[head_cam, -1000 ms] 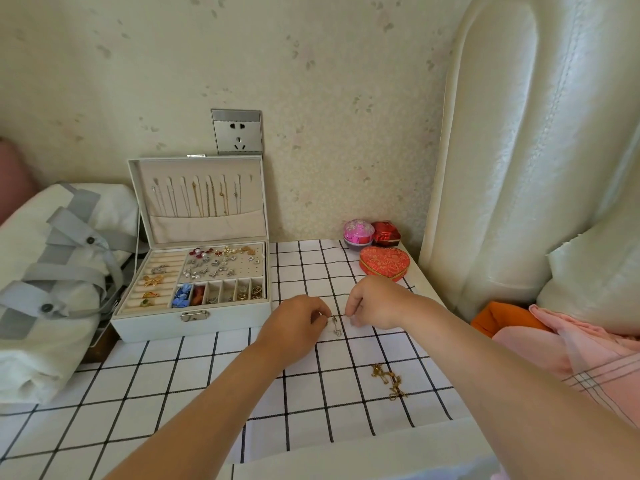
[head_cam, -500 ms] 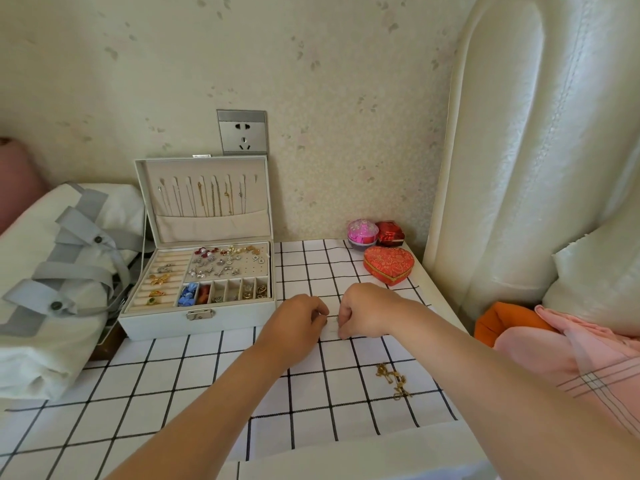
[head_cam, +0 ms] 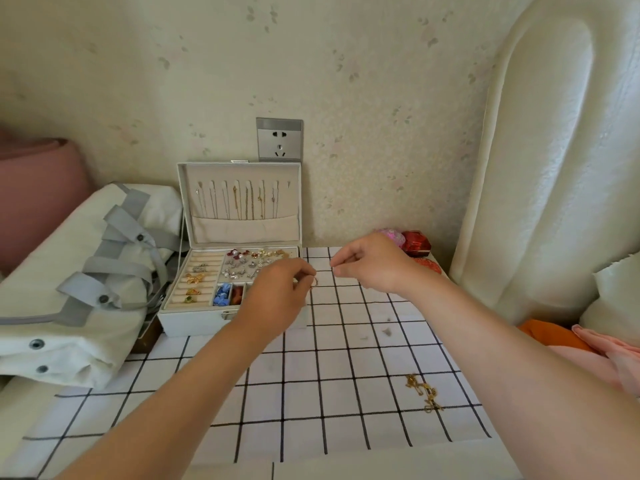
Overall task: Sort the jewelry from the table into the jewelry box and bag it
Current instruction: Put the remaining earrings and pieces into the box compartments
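The white jewelry box stands open at the back left of the checked tablecloth, with necklaces hung in its lid and rings and earrings in its tray. My left hand hovers at the box's right front corner and pinches a small gold ring. My right hand is raised beside it, fingertips pinched together on something too fine to make out, perhaps a thin chain. A gold chain lies on the cloth at the right.
A white bag with grey straps lies left of the box. Red and pink small boxes sit at the back right corner, partly behind my right hand. A padded headboard and pink and orange cloth border the right edge.
Both hands have lifted off the cloth and moved back toward the box, carrying the small piece they were working on. The camera has shifted closer.
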{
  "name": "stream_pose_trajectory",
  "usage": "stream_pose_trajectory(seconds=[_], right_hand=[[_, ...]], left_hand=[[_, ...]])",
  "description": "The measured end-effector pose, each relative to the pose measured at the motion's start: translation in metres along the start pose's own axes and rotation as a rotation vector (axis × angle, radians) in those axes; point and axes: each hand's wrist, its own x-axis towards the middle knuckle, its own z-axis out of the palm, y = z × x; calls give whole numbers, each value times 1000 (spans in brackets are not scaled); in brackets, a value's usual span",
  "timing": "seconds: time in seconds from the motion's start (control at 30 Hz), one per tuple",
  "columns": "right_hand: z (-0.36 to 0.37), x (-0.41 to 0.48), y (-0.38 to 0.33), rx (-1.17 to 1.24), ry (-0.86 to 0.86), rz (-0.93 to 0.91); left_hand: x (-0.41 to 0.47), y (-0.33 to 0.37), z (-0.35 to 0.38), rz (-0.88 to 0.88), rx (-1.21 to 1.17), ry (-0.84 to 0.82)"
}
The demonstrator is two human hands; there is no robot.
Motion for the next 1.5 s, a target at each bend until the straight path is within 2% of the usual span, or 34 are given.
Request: stream_pose_trajectory(seconds=[0.17, 0.33, 0.8, 0.93, 1.17, 1.3, 1.5], right_hand=[[24, 17, -15, 23, 48, -13], [44, 25, -25, -45, -2, -54], [77, 38, -25, -270, -94, 8], [81, 40, -30, -341, -99, 7], [100, 40, -64, -164, -27, -119], [123, 37, -94, 56, -105, -124], [154, 52, -119, 178, -79, -97]], left_hand=[[6, -23, -44, -35, 8, 57], [4, -50, -74, -75, 27, 64], [-8, -84, -83, -106, -14, 4], [-10, -91, -84, -136, -93, 31], [-6, -96, -99, -155, -232, 62], [-6, -102, -110, -139, -259, 92], [-6, -120, -130, -204, -320, 156]])
